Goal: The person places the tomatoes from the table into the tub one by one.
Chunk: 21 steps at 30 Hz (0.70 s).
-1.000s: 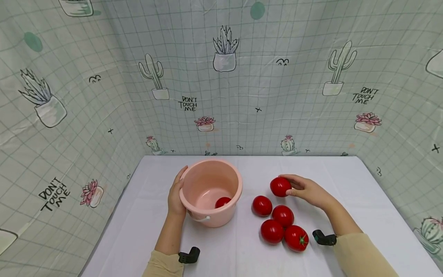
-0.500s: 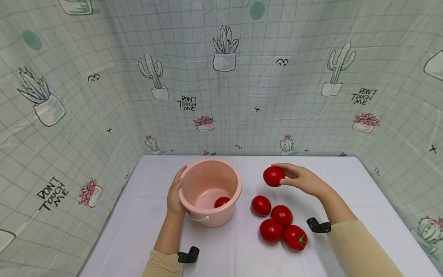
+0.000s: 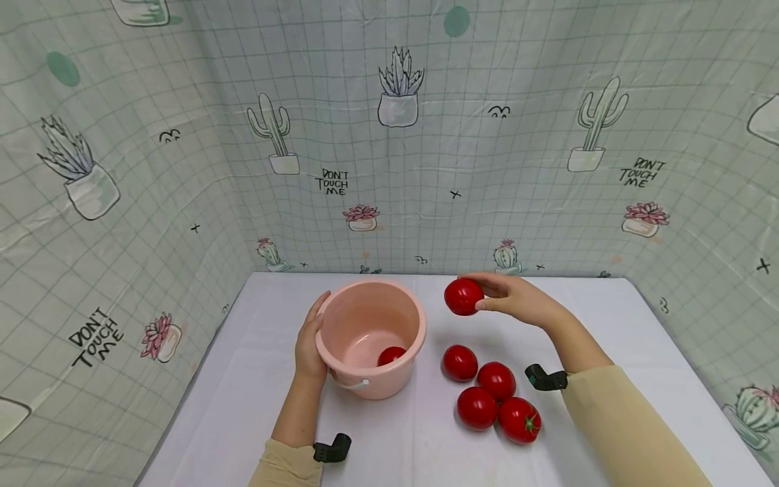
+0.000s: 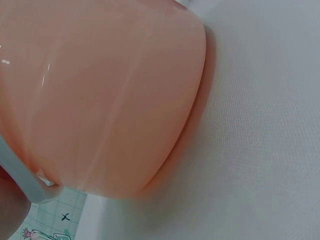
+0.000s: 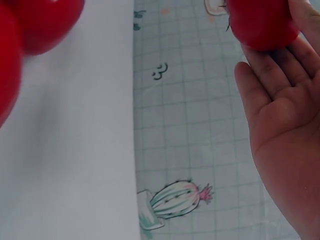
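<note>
A pink bucket [image 3: 385, 385] with a pale handle stands upright on the table, one red tomato [image 3: 391, 354] visible inside. My left hand [image 3: 309, 352] holds the bucket's left side, fingers along the outer wall below the rim. Its pink wall [image 4: 110, 90] fills much of the left wrist view. To the bucket's right, my right hand [image 3: 523, 301] grips another tomato [image 3: 461, 297] between thumb and fingers, raised over the table. In the right wrist view that tomato [image 5: 262, 22] sits at the fingertips, partly cut off by the frame.
Several tomatoes [image 3: 477, 408] lie clustered on the white table [image 3: 408, 446] in front of my right hand; one shows a green stem. A cloth [image 3: 450, 155] printed with cacti hangs behind the table and along both sides.
My right hand has carried its tomato up and leftward, away from the cluster and nearer the bucket. The left hand and the bucket have stayed in place.
</note>
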### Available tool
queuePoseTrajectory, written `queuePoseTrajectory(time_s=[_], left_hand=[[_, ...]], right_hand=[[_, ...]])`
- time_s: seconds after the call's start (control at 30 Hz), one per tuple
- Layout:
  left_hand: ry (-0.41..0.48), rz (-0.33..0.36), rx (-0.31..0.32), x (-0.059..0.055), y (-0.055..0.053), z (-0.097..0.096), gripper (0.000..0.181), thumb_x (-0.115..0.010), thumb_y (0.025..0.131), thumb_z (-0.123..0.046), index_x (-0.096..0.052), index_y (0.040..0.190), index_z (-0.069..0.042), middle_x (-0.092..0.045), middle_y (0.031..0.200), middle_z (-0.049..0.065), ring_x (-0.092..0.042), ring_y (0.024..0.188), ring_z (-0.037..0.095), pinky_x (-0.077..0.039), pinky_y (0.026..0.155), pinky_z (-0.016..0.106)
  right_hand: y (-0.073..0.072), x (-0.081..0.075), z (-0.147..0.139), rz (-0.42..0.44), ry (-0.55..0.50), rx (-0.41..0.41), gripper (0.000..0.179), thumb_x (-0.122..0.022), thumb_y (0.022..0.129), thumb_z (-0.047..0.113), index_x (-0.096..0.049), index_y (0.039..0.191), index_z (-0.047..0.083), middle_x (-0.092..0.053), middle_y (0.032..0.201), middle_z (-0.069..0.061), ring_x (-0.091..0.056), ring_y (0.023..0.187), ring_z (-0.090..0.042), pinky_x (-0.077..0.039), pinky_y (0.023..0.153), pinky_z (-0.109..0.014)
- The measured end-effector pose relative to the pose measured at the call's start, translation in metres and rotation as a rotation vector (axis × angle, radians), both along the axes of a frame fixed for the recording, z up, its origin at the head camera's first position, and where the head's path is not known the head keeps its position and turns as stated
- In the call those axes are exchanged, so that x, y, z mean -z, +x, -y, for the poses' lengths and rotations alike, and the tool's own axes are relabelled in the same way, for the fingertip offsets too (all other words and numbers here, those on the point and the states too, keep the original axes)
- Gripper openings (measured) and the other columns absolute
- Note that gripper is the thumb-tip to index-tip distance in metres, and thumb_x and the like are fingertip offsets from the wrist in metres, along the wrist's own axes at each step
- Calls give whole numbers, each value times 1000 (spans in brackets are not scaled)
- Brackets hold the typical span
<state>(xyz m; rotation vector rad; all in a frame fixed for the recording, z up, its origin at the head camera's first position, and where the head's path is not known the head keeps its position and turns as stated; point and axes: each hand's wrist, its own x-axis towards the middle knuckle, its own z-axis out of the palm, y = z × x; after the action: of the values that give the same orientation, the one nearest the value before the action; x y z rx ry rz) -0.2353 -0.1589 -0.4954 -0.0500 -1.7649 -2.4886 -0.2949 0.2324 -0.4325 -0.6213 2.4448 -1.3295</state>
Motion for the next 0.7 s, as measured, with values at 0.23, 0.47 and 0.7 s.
queuePoseTrajectory(time_s=[0.23, 0.47, 0.7], left_hand=[[-3, -1, 0, 1, 0, 0, 53, -22, 101, -20, -39, 151, -21, -40, 156, 1, -37, 142, 16, -30, 118, 38], [-15, 2, -15, 2, -1, 1, 53, -24, 101, -21, -38, 152, -19, -40, 157, 2, -38, 142, 17, -33, 116, 37], [-11, -1, -11, 2, -2, 1, 53, -25, 100, -21, -40, 151, -21, -41, 155, 2, -40, 140, 16, -32, 115, 35]], right_hand=[[-10, -18, 22, 25, -36, -62, 57, -71, 88, 40, -52, 141, 35, -57, 142, 1, -52, 134, -24, -48, 104, -49], [-22, -28, 45, 46, -31, -136, 55, -71, 89, 39, -53, 140, 33, -59, 140, 2, -55, 128, -22, -49, 103, -47], [-29, -39, 68, 69, 1, -216, 57, -75, 86, 39, -55, 139, 32, -60, 138, 3, -57, 126, -21, -50, 101, -45]])
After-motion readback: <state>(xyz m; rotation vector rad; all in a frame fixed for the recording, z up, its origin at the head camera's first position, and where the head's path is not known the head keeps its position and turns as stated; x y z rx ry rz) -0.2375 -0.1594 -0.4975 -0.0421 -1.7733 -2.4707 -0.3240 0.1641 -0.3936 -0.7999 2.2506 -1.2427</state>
